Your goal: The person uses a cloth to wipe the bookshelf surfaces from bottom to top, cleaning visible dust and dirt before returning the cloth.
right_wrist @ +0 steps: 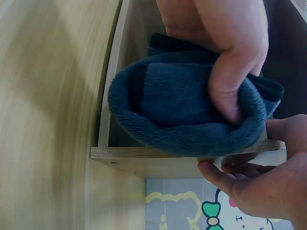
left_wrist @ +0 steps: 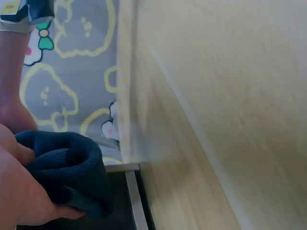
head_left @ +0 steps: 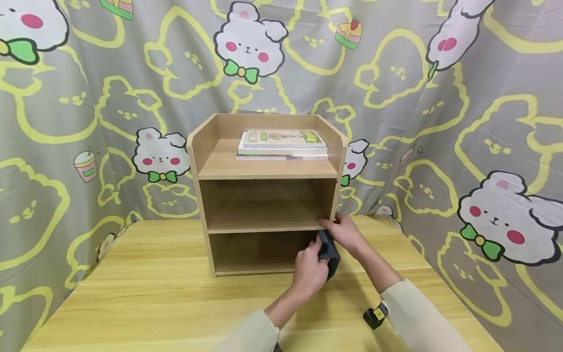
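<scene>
Grey fabric printed with yellow outlines makes up the curtain (head_left: pixel 316 85), which hangs on the left, along the back and on the right; at far left it carries a pink drink cup (head_left: pixel 85 165), and next to that a white rabbit (head_left: pixel 161 155) with a green bow. Below it spreads the pale wooden table (head_left: pixel 162 293). Near the middle of the table stands the light wooden shelf unit (head_left: pixel 266 171), upright, its two lower compartments open to the front. On its top shelf, inside the raised sides, a stack of books (head_left: pixel 281 145) lies flat.

Further right, the left hand (head_left: pixel 308 271) comes up from a pale sleeve, fingers bent, holding the dark blue cloth (head_left: pixel 332 261). This cloth is bunched into thick folds at the front edge of the unit's right side panel, level with the lowest compartment; in the right wrist view a thumb presses into the hollow of the fold. How far the cloth reaches behind that edge I cannot tell.

Just above and to the right, the right hand (head_left: pixel 345 233) grips the same side panel near the middle board, thumb on the inner face, fingers against the outer one. A black device (head_left: pixel 375 316) with a yellow label sits at that arm's cuff. At far right, a larger rabbit (head_left: pixel 506 220) shows on the fabric.
</scene>
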Demonstrator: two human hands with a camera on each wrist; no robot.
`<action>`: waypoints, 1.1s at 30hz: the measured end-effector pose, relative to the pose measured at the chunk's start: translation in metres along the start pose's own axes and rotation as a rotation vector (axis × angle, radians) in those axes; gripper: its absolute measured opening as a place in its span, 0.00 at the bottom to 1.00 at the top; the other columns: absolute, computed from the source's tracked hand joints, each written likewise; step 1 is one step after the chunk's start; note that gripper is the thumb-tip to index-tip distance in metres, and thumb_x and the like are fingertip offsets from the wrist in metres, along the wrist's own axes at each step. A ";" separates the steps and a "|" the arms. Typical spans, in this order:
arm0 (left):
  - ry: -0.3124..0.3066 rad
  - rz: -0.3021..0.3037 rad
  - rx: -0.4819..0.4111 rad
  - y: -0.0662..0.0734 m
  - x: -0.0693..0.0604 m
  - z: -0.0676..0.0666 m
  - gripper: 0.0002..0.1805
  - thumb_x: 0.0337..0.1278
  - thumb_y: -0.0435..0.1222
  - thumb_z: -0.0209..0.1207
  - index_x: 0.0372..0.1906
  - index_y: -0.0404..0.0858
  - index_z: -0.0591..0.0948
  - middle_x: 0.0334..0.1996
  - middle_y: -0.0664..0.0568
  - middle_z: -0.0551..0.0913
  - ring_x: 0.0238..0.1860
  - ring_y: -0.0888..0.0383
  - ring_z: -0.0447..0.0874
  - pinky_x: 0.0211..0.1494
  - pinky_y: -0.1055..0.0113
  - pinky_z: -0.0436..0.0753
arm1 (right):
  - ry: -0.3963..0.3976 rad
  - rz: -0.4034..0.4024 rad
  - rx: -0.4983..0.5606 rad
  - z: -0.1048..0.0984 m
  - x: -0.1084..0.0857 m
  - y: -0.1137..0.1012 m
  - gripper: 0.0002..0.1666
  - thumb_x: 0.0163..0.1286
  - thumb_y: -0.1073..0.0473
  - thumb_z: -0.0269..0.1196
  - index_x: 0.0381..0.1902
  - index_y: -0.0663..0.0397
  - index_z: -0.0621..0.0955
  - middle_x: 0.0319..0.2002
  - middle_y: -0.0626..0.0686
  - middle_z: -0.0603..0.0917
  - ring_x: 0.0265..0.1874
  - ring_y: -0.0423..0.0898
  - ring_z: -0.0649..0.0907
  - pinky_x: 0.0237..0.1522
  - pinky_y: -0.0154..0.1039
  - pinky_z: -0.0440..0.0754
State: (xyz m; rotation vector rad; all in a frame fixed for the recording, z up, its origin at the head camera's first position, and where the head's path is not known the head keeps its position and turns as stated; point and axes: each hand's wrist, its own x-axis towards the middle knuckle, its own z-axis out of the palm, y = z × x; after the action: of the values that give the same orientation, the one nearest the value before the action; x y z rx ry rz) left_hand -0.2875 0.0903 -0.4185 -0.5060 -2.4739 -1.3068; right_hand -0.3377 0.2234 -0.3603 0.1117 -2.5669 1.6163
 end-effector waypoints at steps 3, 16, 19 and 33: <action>-0.012 0.034 0.072 -0.005 0.001 0.001 0.29 0.59 0.29 0.59 0.68 0.32 0.75 0.49 0.41 0.87 0.50 0.41 0.87 0.52 0.53 0.85 | 0.001 0.006 -0.009 0.001 0.000 0.000 0.34 0.73 0.50 0.61 0.69 0.64 0.72 0.58 0.69 0.81 0.54 0.57 0.84 0.49 0.43 0.83; -0.080 0.022 0.153 -0.013 -0.006 0.012 0.43 0.52 0.33 0.71 0.71 0.23 0.65 0.54 0.33 0.82 0.47 0.40 0.88 0.47 0.54 0.86 | 0.014 0.007 -0.042 0.001 0.000 0.000 0.34 0.73 0.50 0.60 0.70 0.63 0.72 0.59 0.68 0.81 0.56 0.57 0.82 0.50 0.49 0.83; -0.083 -0.001 0.139 -0.011 -0.009 0.017 0.54 0.46 0.41 0.78 0.74 0.23 0.61 0.60 0.30 0.78 0.51 0.38 0.86 0.50 0.52 0.86 | 0.020 0.008 -0.046 0.001 -0.001 -0.001 0.34 0.73 0.49 0.60 0.69 0.63 0.72 0.59 0.68 0.81 0.56 0.56 0.82 0.52 0.51 0.82; 0.027 -0.067 0.202 -0.013 -0.008 0.044 0.61 0.40 0.46 0.80 0.75 0.25 0.58 0.67 0.26 0.71 0.61 0.30 0.77 0.61 0.46 0.80 | 0.008 0.016 -0.049 0.000 0.000 0.002 0.36 0.74 0.48 0.60 0.71 0.64 0.70 0.63 0.69 0.77 0.61 0.61 0.80 0.56 0.54 0.82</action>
State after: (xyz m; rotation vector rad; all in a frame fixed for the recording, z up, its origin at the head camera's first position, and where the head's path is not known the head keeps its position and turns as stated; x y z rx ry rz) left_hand -0.2899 0.1190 -0.4554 -0.3575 -2.5831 -1.0635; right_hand -0.3380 0.2238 -0.3623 0.0811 -2.6057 1.5541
